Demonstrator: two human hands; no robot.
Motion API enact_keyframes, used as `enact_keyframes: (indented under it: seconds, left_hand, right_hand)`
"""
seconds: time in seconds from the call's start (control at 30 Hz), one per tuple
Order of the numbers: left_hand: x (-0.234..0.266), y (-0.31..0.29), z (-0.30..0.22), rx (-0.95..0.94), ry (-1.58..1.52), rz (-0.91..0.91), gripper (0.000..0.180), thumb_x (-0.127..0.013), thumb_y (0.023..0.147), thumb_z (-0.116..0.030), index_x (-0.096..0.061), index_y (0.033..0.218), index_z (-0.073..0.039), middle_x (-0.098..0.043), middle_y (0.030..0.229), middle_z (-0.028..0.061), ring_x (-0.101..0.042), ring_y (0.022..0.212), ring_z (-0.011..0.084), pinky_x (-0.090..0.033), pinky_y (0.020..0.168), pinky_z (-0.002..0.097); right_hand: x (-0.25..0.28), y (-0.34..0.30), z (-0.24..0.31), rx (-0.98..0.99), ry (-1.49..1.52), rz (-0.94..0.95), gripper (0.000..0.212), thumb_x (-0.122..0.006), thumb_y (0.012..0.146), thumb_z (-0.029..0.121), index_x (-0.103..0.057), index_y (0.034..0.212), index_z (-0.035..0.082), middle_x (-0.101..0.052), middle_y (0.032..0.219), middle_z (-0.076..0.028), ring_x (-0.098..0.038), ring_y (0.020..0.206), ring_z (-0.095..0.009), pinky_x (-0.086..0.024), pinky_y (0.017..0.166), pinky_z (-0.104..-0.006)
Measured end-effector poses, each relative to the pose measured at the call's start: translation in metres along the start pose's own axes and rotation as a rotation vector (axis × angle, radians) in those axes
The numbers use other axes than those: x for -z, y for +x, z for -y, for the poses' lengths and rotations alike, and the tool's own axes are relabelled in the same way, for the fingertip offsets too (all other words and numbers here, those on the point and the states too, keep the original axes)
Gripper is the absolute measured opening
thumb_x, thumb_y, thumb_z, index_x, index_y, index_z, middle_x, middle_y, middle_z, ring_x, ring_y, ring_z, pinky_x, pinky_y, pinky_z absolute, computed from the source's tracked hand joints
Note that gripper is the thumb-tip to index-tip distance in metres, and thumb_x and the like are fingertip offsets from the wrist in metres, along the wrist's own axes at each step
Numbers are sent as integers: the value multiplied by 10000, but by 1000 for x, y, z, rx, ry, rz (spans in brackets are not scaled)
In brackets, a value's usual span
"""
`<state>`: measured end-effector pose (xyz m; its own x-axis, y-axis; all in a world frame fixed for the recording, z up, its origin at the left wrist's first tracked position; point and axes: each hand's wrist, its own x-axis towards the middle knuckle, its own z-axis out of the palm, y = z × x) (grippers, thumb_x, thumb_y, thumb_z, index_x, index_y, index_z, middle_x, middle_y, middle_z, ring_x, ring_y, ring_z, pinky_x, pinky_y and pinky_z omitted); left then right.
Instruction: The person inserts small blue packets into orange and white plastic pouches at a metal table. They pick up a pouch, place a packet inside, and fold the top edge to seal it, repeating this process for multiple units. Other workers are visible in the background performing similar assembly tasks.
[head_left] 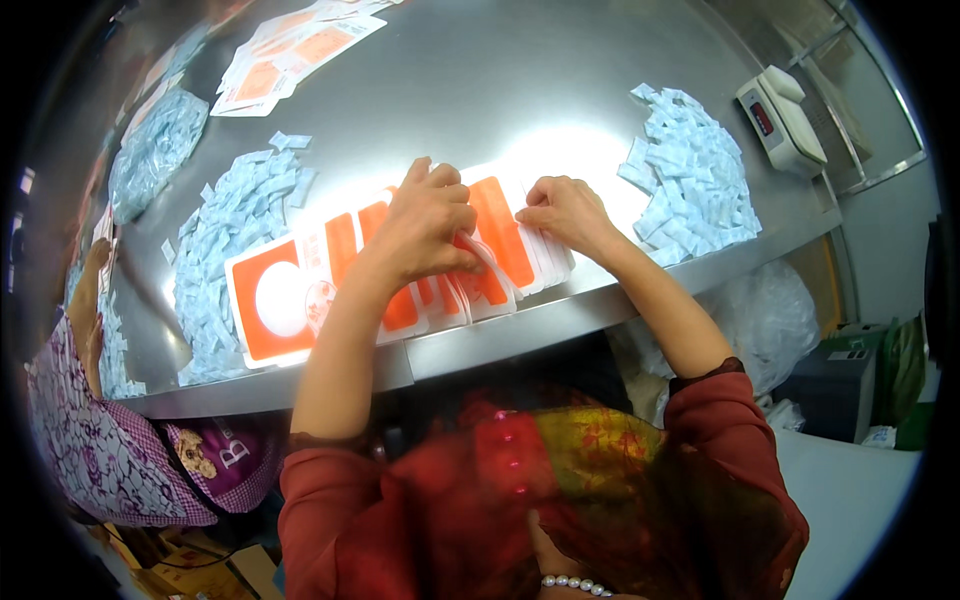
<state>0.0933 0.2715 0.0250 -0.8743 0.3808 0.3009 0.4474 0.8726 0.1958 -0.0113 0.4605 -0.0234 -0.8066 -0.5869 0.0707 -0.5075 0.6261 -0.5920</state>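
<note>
A row of overlapping flat orange-and-white bags [272, 300] lies along the near edge of the metal table. My left hand [425, 222] is curled over the middle of the row, its thumb against the raised edge of one bag. Just right of it, my right hand [572, 212] has thumb and fingertips pressed together at the right-hand bags; whatever is between them is too small to make out. Piles of small pale-blue sachets lie on both sides, the left pile [235, 235] beside the row and the right pile [695, 175] beyond my right hand.
More orange-and-white bags [290, 55] lie at the far left, near a clear plastic bag of blue sachets [158, 150]. A white scale [782, 120] stands at the right edge. Another person's arm [88, 310] reaches in at left. Clear plastic [765, 320] hangs below the table.
</note>
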Motion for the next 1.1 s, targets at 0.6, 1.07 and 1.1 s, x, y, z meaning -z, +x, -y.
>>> enact_keyframes:
  seconds: [0.6, 1.07, 1.1]
  left_hand:
    - [-2, -4, 4, -59, -15, -95, 353, -808, 439, -287, -530, 524, -87, -480, 605, 4, -437, 755, 192, -352, 772, 343]
    - [3, -1, -2, -8, 6, -69, 336, -809, 435, -268, -575, 585, -79, -508, 688, 24, -449, 798, 211, -379, 741, 334]
    - [2, -1, -1, -29, -2, -103, 328, -804, 437, -260, -566, 575, -83, -487, 643, 14, -437, 753, 201, -362, 733, 332]
  right_hand:
    - [-4, -6, 14, -226, 746, 244, 197, -635, 791, 180, -638, 708, 2, -547, 559, -16, -460, 432, -64, -357, 409, -211]
    - [-5, -4, 12, -124, 678, 282, 204, -627, 739, 75, -546, 574, -12, -522, 517, -52, -485, 418, -106, -385, 404, -248]
    - [-7, -4, 12, -121, 729, 253, 214, -640, 720, 69, -533, 554, -13, -516, 506, -59, -488, 409, -114, -382, 397, -260]
